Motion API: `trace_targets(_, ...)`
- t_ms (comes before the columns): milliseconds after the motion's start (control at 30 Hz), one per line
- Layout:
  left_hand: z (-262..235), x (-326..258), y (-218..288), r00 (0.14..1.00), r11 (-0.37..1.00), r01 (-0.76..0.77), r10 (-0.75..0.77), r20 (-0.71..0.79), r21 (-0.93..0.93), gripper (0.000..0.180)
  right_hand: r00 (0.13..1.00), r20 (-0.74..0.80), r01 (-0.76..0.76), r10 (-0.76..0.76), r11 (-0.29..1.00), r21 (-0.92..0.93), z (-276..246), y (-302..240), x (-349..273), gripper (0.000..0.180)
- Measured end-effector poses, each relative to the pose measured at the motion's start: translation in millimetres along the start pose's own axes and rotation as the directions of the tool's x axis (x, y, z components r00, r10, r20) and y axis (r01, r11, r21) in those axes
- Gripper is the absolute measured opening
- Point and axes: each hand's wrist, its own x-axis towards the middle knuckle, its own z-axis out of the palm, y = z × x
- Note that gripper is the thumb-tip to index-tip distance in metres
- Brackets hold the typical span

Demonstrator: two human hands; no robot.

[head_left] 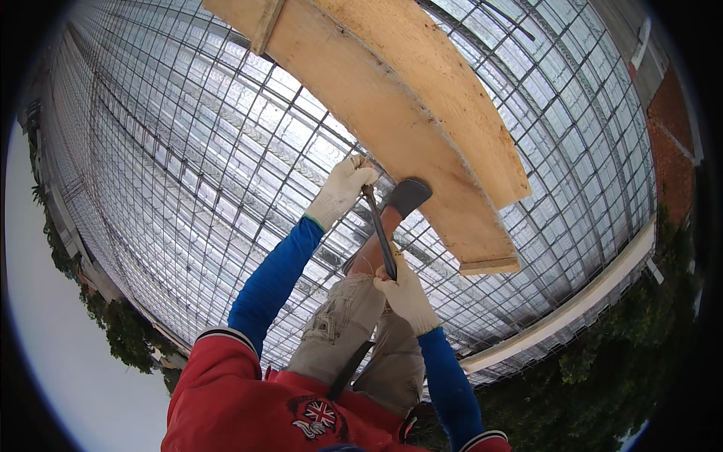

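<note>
My left hand (344, 192), in a white knit glove, is closed in a pinch at the upper end of a long, dark metal hand tool (378, 230). What its fingertips hold, if anything, is hidden. My right hand (410, 296), gloved alike, wraps round the tool's lower end. The tool slants between both hands, and its kind does not show clearly. Under my hands spreads a steel rebar mesh (226, 173) over shiny, silvery ribbed decking. Just beyond them lies a wooden board (407, 143), close to my left fingers.
A second plywood sheet (452, 90) lies beside the first, overlapping it. My dark-shod foot (409, 197) rests by the board's edge. A pale edge beam (572, 301) borders the mesh at right, with trees (617, 339) outside it. A reddish-brown surface (670, 120) shows at far right.
</note>
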Motion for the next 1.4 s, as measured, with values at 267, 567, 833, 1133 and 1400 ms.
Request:
trace_targets(267, -83, -64, -12, 0.911, 0.737, -0.176, -0.130, -0.392, -0.653, 0.009, 0.984, 0.171, -0.018, -0.049, 0.929, 0.370, 29, -18, -25, 0.044)
trace_targets(567, -280, -175, 47, 0.867, 0.801, -0.246, -0.070, -0.494, -0.546, 0.016, 0.914, -0.317, -0.053, 0.252, 0.850, 0.524, 94, 43, -88, 0.079)
trace_targets(833, -484, -202, 77, 0.805, 0.774, -0.253, -0.164, -0.571, -0.580, 0.015, 0.924, -0.314, -0.226, 0.219, 0.974, 0.017, 180, -75, -50, 0.026)
trace_targets(1133, -631, -121, 151, 0.888, 0.858, -0.071, -0.178, -0.424, -0.509, 0.026, 0.976, -0.043, -0.171, 0.212, 0.879, 0.445, 351, -360, 131, 0.061)
trace_targets(1400, -718, -104, 226, 0.866, 0.854, -0.131, -0.149, -0.478, -0.504, 0.032, 0.999, 0.005, -0.043, 0.045, 0.909, 0.414, 386, -540, 219, 0.067)
